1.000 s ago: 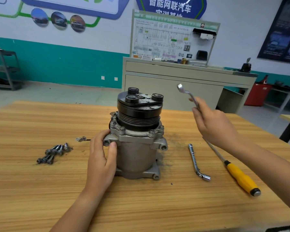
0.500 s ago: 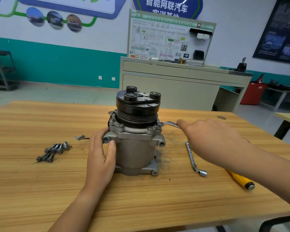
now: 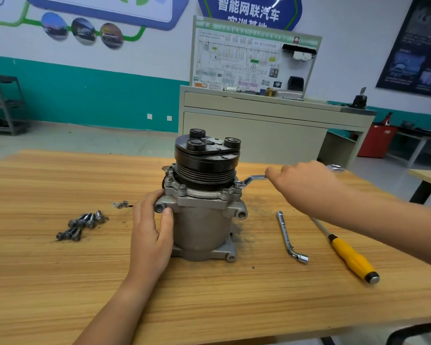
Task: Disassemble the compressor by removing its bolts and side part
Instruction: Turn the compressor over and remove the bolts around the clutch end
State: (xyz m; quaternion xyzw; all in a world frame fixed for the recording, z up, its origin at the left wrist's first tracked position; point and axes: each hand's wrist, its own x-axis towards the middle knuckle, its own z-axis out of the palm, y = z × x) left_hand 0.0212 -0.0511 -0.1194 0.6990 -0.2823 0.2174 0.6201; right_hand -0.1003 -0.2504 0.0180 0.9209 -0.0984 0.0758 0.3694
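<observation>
In the head view, the compressor (image 3: 204, 220) is stood upright at mid-worktop (image 3: 209, 295), pulley end up. It is braced by the left hand (image 3: 149, 235), whose grip is wrapped round the housing. The wrench (image 3: 253, 180) is held in the right hand (image 3: 306, 185), the grip curled round its shank and its ring end set on a flange bolt (image 3: 237, 184). The ring should be kept square and fully down, and the body held firm against the turn. How well the ring is seated cannot be made out. The shank is hidden in the fist, and any rear bolts are masked by the pulley.
</observation>
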